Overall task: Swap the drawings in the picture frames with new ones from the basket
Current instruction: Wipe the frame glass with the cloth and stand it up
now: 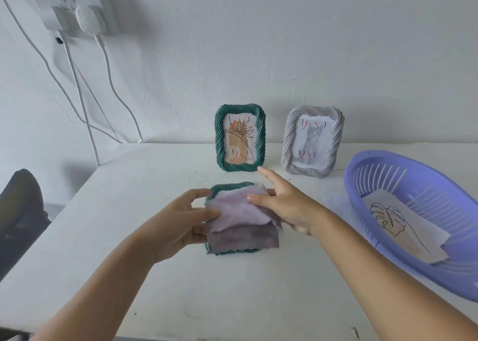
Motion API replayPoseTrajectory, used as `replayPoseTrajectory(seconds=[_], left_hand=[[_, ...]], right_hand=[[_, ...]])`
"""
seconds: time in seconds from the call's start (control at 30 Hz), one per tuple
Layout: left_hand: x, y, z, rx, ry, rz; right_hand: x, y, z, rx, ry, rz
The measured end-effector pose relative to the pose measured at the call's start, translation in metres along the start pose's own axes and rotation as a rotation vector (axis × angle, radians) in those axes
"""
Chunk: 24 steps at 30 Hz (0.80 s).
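A green frame [234, 250] lies flat on the white table [181, 289], mostly covered by purplish paper sheets [240, 216]. My left hand [178, 221] grips the left edge of the frame and the paper. My right hand [284, 203] holds the sheets at their right side, index finger stretched out. A second green frame [260, 138] with a flower drawing stands upright against the wall. Next to it stands a grey frame [335, 144] with a cat drawing. The purple basket [362, 185] at the right holds a leaf drawing [403, 226].
A wall socket [75, 12] with white plugs and cables [111, 82] hangs at the upper left. A dark chair [18, 211] stands by the table's left edge. The table's front edge runs along the bottom.
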<state>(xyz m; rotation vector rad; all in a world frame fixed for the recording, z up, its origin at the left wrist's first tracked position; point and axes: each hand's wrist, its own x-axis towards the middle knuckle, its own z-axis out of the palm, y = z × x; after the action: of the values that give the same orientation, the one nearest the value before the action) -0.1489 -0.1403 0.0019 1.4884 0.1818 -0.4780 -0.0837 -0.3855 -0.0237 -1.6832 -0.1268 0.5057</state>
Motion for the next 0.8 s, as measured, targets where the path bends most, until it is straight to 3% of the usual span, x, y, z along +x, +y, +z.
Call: replayPoseTrajectory(seconds=[0.1, 0.17, 0.33, 0.5, 0.63, 0.8], left_hand=[[0.001, 0.002, 0.007, -0.070, -0.037, -0.074], [0.007, 0.000, 0.012, 0.032, 0.007, -0.060], [0.034, -0.013, 0.014, 0.708, 0.259, 0.135], [0.046, -0.026, -0.001, 1.108, 0.351, 0.207], [0.044, -0.033, -0.036, 1.200, 0.208, 0.186], [0.051, -0.040, -0.059, 1.283, 0.088, 0.112]], right_hand=[[-0.005, 0.002, -0.013, 0.016, -0.056, 0.084], [-0.003, 0.004, -0.017, -0.066, 0.017, 0.058], [0.015, 0.008, -0.007, -0.528, 0.210, -0.096], [0.024, 0.015, 0.002, -0.933, 0.336, -0.240], [0.024, 0.016, 0.019, -1.000, 0.288, -0.451], [0.031, 0.025, 0.036, -1.115, 0.142, -0.377]])
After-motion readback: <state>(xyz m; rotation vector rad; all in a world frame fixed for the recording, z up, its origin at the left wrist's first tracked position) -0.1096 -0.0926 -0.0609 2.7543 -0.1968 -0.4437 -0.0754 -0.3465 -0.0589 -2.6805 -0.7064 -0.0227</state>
